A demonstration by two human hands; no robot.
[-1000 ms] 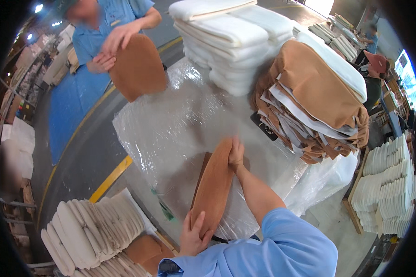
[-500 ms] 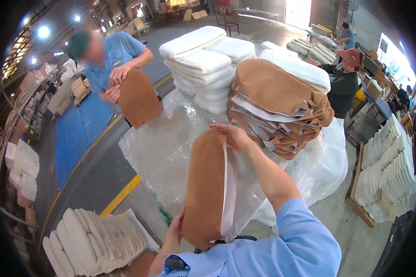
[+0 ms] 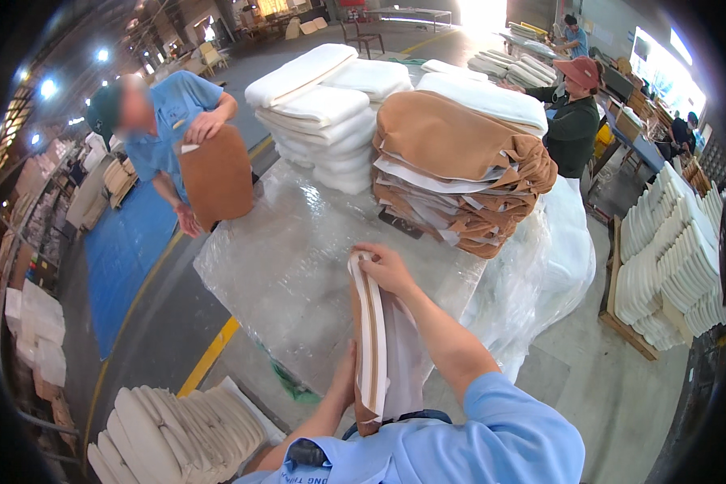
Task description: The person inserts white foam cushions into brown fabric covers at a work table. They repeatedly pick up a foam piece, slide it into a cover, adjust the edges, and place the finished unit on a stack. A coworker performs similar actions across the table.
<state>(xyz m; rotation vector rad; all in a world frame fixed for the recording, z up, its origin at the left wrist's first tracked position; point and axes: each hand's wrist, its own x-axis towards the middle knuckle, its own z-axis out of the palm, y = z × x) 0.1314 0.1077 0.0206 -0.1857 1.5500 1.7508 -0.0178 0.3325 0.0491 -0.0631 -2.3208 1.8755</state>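
Note:
A brown cushion cover (image 3: 369, 347) stands on edge in front of me, its white-lined opening with a thin brown stripe turned up toward me. My right hand (image 3: 385, 269) is closed on its far end, fingers curled over the top. Lower down, my left hand (image 3: 347, 377) grips its left side near my body, the fingers partly hidden by the cover. Pale thin fabric (image 3: 403, 347) hangs along its right side. Beyond it, a tall pile of brown covers (image 3: 452, 137) sits on the plastic-wrapped table (image 3: 290, 266), next to stacked white cushion pads (image 3: 315, 105).
Across to the left, a co-worker (image 3: 165, 121) in a blue shirt holds another brown piece (image 3: 216, 177). A person in a red cap (image 3: 573, 121) stands behind the piles. White pads are stacked at lower left (image 3: 177, 427) and on a wooden pallet (image 3: 629, 323) at right.
The cover in my hands has turned from its broad brown face to its white-lined edge. The co-worker's one hand has dropped from the brown piece to below it.

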